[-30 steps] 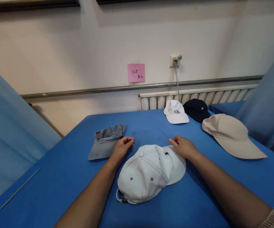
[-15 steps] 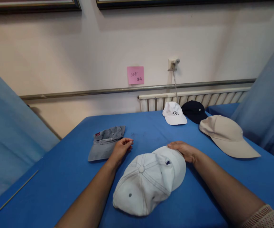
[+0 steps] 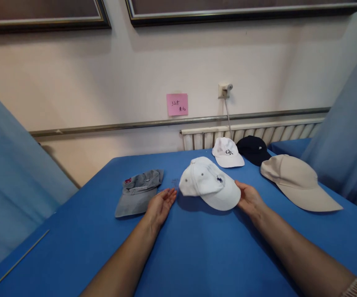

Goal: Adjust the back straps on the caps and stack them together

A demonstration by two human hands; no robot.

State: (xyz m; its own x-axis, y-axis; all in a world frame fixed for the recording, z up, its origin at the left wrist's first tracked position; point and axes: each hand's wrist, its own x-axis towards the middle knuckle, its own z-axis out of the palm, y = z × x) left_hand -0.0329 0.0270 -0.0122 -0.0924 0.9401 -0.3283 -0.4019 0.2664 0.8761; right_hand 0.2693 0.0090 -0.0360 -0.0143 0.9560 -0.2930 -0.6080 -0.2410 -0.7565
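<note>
"32" on pink note [image 3: 177, 104], "CK"-like letters on small white cap [image 3: 228, 153]

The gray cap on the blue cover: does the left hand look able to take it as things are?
Probably yes: the left hand is open and empty, close beside the gray cap, with nothing visible between them.

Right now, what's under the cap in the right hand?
Under the white cap in the right hand, you can see blue cloth with a shadow on it. The cap hides its own inside and the cloth right behind it.
</note>
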